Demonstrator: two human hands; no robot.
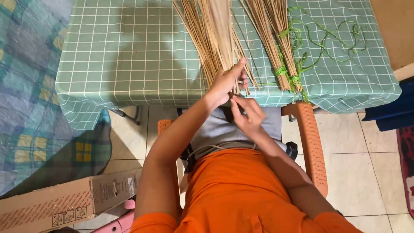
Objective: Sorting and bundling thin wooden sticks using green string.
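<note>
Straw-coloured loose sticks (215, 39): thin, light, stiff but snappable, and they slide on each other. Your left hand (226, 82) grips the near ends at the surface (129, 51) edge, fingers wrapped shut around the bunch. Right hand (246, 113), just below that grip, pinches what looks like a single stick, hard to confirm. Take hold close to the ends, not mid-length. Right of the grip: two tied bundles (276, 43) with green string (327, 34). Far down-left on the floor: long brown cardboard box (64, 203), small white label.

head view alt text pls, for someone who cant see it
A person's left hand holds a loose bundle of thin sticks at the table edge; the right hand pinches its ends. Two tied bundles lie beside it.
</note>
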